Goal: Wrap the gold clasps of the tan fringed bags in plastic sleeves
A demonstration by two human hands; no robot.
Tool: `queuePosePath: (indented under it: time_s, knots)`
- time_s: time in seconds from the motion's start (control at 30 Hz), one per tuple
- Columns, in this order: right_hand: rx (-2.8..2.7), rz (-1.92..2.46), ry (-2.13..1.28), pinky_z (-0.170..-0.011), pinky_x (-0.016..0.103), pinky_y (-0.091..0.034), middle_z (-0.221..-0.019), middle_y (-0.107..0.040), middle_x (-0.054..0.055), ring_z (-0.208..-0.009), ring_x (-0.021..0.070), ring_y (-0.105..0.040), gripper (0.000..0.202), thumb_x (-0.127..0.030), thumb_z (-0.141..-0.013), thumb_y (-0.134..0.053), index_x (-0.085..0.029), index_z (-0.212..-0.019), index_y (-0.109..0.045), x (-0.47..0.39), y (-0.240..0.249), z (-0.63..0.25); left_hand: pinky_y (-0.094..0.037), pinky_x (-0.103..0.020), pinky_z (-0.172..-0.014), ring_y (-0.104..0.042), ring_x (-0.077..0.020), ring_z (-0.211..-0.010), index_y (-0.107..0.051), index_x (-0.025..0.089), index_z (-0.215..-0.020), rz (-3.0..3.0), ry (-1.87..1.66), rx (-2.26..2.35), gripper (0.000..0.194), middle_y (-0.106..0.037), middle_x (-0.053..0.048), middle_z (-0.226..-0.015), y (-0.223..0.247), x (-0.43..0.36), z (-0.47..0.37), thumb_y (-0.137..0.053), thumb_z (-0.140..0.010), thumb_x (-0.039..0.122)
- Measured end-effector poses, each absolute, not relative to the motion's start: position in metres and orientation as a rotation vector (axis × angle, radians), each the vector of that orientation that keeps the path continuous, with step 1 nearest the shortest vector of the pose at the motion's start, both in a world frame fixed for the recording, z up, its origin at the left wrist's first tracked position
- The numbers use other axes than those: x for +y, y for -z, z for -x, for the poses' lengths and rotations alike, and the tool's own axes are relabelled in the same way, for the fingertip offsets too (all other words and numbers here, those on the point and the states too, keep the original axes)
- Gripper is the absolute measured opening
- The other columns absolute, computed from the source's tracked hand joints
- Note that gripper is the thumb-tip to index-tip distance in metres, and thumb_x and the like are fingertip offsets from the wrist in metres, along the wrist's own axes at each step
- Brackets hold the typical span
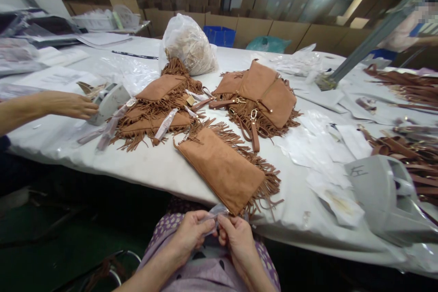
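Note:
A tan suede pouch with fringe along its far side lies at the table's front edge, one corner pointing at me. Just off that corner, a crumpled strip of clear plastic film is pinched between my two hands. My left hand is closed, with thumb and fingers pressed on the film. Closed too is my right hand, its fingertips gripping the film close beside the pouch's corner. What the film wraps, if anything, is hidden by my fingers.
Fringed bags lie stacked on the left, with more bags and straps behind the pouch. A co-worker's hand touches a grey tape dispenser. Another grey dispenser stands right. Behind sits a stuffed plastic bag.

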State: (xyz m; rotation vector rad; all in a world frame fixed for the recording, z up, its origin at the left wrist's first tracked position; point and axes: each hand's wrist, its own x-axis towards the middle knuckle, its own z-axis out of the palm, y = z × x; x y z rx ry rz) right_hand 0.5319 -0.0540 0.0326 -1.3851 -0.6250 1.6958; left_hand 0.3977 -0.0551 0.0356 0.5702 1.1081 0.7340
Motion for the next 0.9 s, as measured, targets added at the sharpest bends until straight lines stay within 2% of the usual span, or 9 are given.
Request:
queuePosePath:
  time_s: [0.1,0.2,0.27,0.33,0.43,0.53,0.7,0.9]
  knots:
    - [-0.584,1.381,-1.695,-0.038,0.02,-0.026,-0.04,-0.044,-0.006,-0.036,0.0062,-0.035,0.036,-0.041,-0.06,-0.075,-0.016,-0.052,-0.051,-0.053,-0.032,-0.531,-0.011,-0.02,-0.035,-0.024,-0.001,-0.031,-0.064,0.01,-0.083,-0.572,-0.799,1.149,0.054,-0.059,0.0,-0.057,-0.032,-0.059,-0.403,-0.072,-0.06,0.059]
    - [-0.54,1.377,-1.695,-0.037,0.02,-0.026,-0.04,-0.043,-0.006,-0.036,0.0061,-0.035,0.036,-0.04,-0.059,-0.076,-0.016,-0.051,-0.05,-0.053,-0.034,-0.529,-0.011,-0.02,-0.035,-0.023,-0.0027,-0.031,-0.065,0.01,-0.098,-0.556,-0.862,1.183,0.06,-0.057,0.002,-0.053,-0.029,-0.062,-0.407,-0.071,-0.061,0.056]
    - [-0.499,1.365,-1.706,-0.037,0.02,-0.026,-0.041,-0.043,-0.006,-0.036,0.006,-0.035,0.036,-0.039,-0.058,-0.076,-0.015,-0.051,-0.051,-0.052,-0.037,-0.528,-0.013,-0.021,-0.036,-0.025,-0.0044,-0.032,-0.067,0.01,-0.102,-0.591,-0.897,1.221,0.057,-0.056,0.002,-0.051,-0.029,-0.065,-0.408,-0.068,-0.065,0.054]
    - [-0.43,1.343,-1.734,-0.038,0.019,-0.026,-0.042,-0.043,-0.006,-0.038,0.0054,-0.035,0.034,-0.036,-0.056,-0.078,-0.014,-0.051,-0.052,-0.052,-0.042,-0.528,-0.024,-0.022,-0.039,-0.036,-0.0084,-0.038,-0.071,0.012,-0.098,-0.745,-0.927,1.263,0.044,-0.058,0.0,-0.053,-0.031,-0.066,-0.408,-0.063,-0.072,0.048]
    - [-0.312,1.288,-1.778,-0.041,0.018,-0.03,-0.049,-0.047,-0.005,-0.042,0.0054,-0.037,0.031,-0.035,-0.057,-0.079,-0.013,-0.058,-0.057,-0.053,-0.052,-0.53,-0.042,-0.026,-0.06,-0.058,-0.0175,-0.063,-0.075,0.019,-0.093,-1.125,-0.935,1.299,0.028,-0.069,-0.006,-0.074,-0.039,-0.068,-0.405,-0.054,-0.082,0.034]
    - [-0.32,1.234,-1.812,-0.046,0.019,-0.035,-0.055,-0.052,-0.004,-0.048,0.0071,-0.043,0.033,-0.039,-0.062,-0.078,-0.012,-0.072,-0.063,-0.055,-0.06,-0.532,-0.042,-0.027,-0.071,-0.061,-0.0202,-0.075,-0.074,0.025,-0.098,-1.423,-0.851,1.283,0.03,-0.071,-0.007,-0.085,-0.049,-0.07,-0.4,-0.047,-0.086,0.024]
    - [-0.507,1.294,-1.818,-0.043,0.019,-0.032,-0.048,-0.049,-0.005,-0.041,0.0064,-0.041,0.037,-0.042,-0.06,-0.082,-0.012,-0.068,-0.061,-0.058,-0.058,-0.534,-0.039,-0.027,-0.071,-0.059,-0.0198,-0.073,-0.071,0.023,-0.089,-1.481,-0.788,1.233,0.029,-0.068,-0.006,-0.078,-0.054,-0.071,-0.398,-0.042,-0.087,0.021]
    - [-0.65,1.335,-1.786,-0.044,0.018,-0.032,-0.051,-0.055,-0.001,-0.042,0.0072,-0.048,0.038,-0.044,-0.069,-0.076,-0.012,-0.061,-0.058,-0.049,-0.059,-0.541,-0.039,-0.024,-0.059,-0.055,-0.017,-0.065,-0.053,0.021,-0.107,-1.092,-0.658,1.149,0.024,-0.066,-0.001,-0.077,-0.068,-0.059,-0.382,-0.045,-0.087,0.033]
